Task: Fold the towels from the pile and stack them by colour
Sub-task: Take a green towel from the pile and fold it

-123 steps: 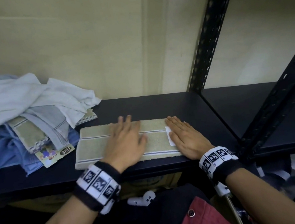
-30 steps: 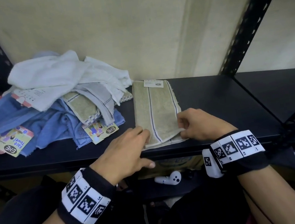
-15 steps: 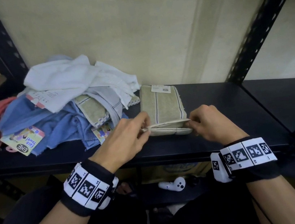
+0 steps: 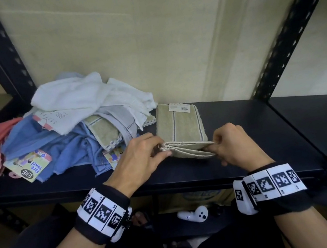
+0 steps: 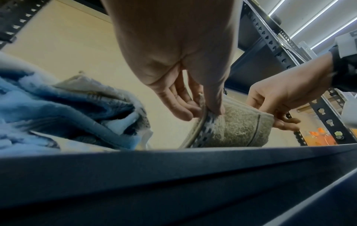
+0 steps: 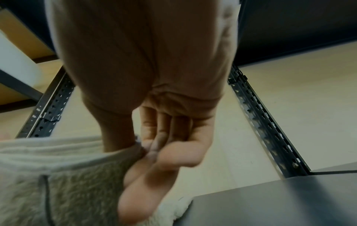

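Observation:
An olive towel (image 4: 179, 125) with dark stripes and a white tag lies on the black shelf (image 4: 242, 121), its near end lifted and doubled back. My left hand (image 4: 140, 158) pinches the near left corner of the olive towel (image 5: 237, 128) between thumb and fingers. My right hand (image 4: 228, 146) pinches the near right corner of the same olive towel (image 6: 63, 180). Both hands hold that edge just above the shelf. A loose pile of towels (image 4: 77, 115) sits to the left: white on top, blue, grey, olive and pink beneath.
Black slotted uprights (image 4: 284, 35) frame the bay, and a beige wall (image 4: 125, 34) closes the back. Bare shelf lies right of the olive towel. A white controller (image 4: 194, 214) rests on a lower level below the shelf edge.
Four seconds ago both hands pressed flat on the towel lying crosswise. It then lay lengthwise; both hands gripped its near corners and have lifted that end up and towards the far end.

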